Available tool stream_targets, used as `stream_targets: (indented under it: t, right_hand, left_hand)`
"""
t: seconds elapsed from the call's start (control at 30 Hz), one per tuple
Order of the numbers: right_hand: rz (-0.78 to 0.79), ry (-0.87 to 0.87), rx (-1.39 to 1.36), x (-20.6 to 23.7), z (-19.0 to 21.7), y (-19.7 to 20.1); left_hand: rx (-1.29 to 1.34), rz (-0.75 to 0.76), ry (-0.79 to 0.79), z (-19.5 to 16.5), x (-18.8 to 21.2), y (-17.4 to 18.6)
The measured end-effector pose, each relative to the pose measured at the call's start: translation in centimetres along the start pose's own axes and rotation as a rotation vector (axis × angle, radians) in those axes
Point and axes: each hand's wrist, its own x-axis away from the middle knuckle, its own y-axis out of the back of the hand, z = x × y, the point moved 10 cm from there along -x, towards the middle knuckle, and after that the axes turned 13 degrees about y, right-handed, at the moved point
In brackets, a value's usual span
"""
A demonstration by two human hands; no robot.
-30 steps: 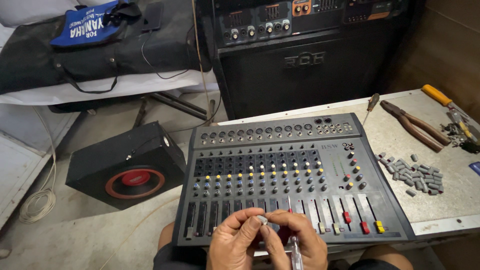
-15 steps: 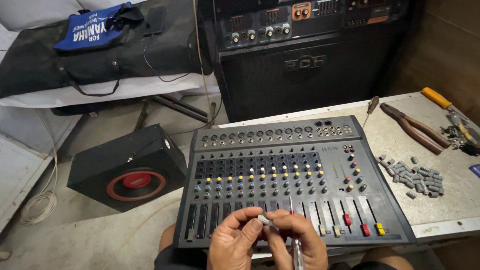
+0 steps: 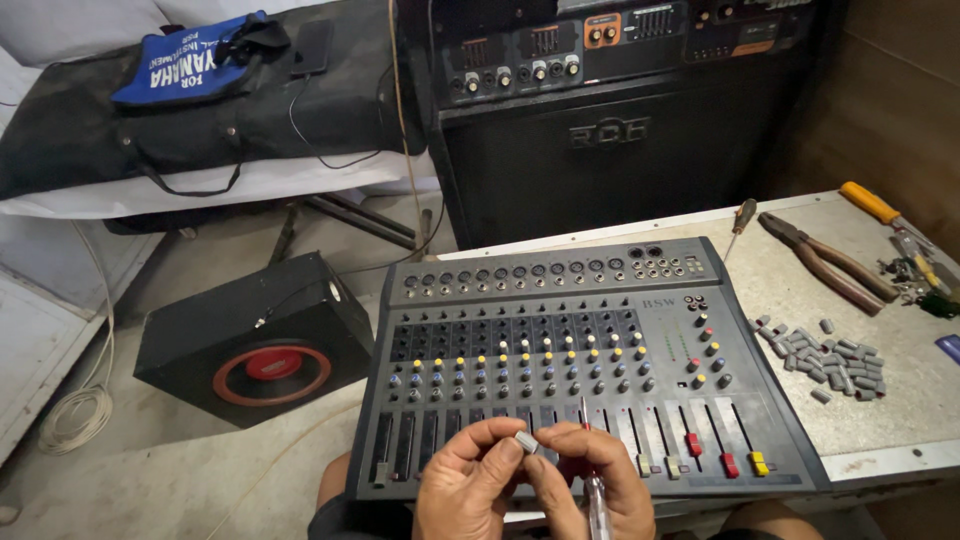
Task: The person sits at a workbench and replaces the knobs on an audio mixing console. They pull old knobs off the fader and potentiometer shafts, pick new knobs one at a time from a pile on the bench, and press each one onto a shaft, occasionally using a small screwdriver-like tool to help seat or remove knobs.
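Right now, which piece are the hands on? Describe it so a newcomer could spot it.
Start at the grey audio mixer at the table's edge and go to its near edge, by the fader slots. There the left hand and right hand pinch a small grey fader cap. Unlike the loose caps piled right of the mixer, it is held.

Soft, even daylight across the scene, no hard glare anywhere. The pale tabletop (image 3: 890,420) on the right reads brightest; the black amplifier cabinet (image 3: 610,150) at the far side swallows detail in shadow. Shadows under the mixer (image 3: 570,350) are faint and diffuse. Focus is crisp mid-scene, with slight wide-angle stretch at the edges.
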Motion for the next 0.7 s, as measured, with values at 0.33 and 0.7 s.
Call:
stream_targets:
  t: [0.33,0.7]
  right_hand:
    - [0.015,0.061,-0.080,-0.3,-0.2,-0.3]
    - [0.058,0.078,0.008,-0.2,0.2,-0.2]
  left_hand:
    - [-0.018,0.017,0.006,0.1,-0.2,-0.3]
    - [0.287,0.028,0.213,2.0,-0.6,-0.5]
